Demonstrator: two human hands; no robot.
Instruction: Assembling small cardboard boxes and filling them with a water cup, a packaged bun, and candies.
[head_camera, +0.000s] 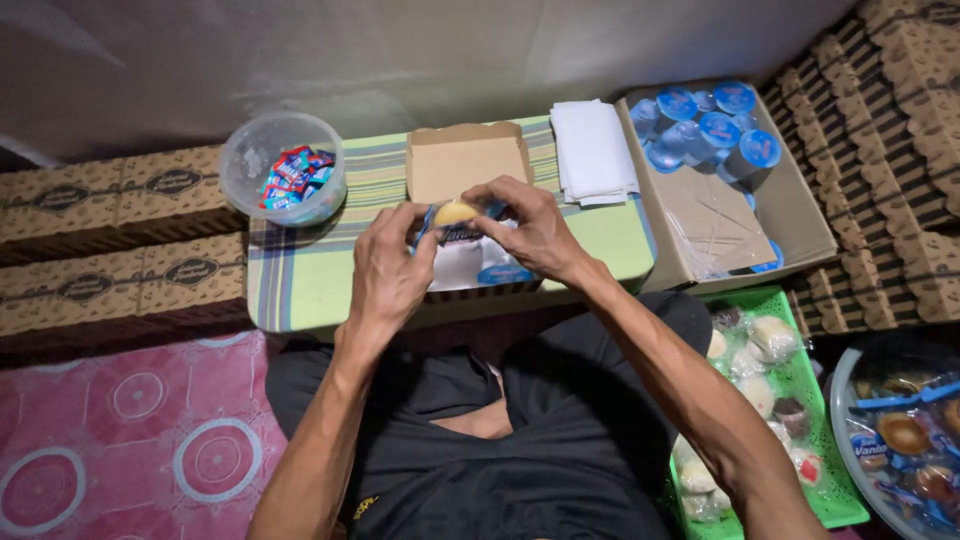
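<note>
— What's nearest, from where you stand?

— The green tray (838, 480) of wrapped cakes at the person's right knee. Above the lap, both hands meet over the open snack box (470, 215). The left hand (388, 268) and the right hand (530, 232) pinch a small wrapped yellow cake (454, 212) between their fingertips, fingers closed on it, just over the box's front half.

— So which step is it?

— Filling the box, I'd judge; the cake is about to be set inside. That calls for lowering it into a free corner and letting go gently.

— And farther off?

— On the striped table (300, 280), a clear tub of candies (285, 170) to the left, white paper sheets (592, 150) to the right, then a carton of sealed water cups (715, 135).
</note>
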